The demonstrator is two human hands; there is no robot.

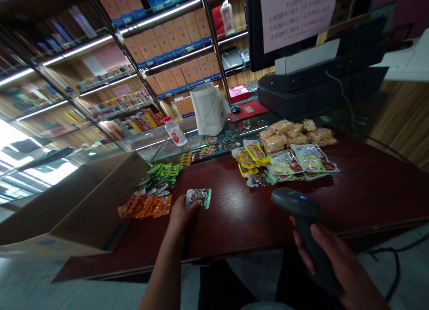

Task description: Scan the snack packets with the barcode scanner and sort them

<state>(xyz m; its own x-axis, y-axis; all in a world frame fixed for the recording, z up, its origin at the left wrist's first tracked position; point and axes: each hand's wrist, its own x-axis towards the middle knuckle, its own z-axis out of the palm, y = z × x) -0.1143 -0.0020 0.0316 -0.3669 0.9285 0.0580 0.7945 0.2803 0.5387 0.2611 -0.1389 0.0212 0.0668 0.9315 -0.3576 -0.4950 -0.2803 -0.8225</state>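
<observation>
My left hand (183,211) pinches a small snack packet (199,197) with a clear window and a green edge, just over the dark red counter (231,216). My right hand (326,252) wraps round the handle of a dark barcode scanner (296,203), whose blue light is lit. Left of my left hand lie orange packets (147,205), with silver and green packets (164,171) behind them. Beyond the scanner are yellow packets (251,156), a dark packet with a green edge (259,179), and flat pale-green pouches (301,161).
An open cardboard box (83,203) stands at the left. Clear bags of light-brown snacks (291,133) lie at the back right, before a cash register (315,86). A white paper bag (208,109) and a bottle (174,132) stand on the glass case. A cable (395,256) hangs at lower right.
</observation>
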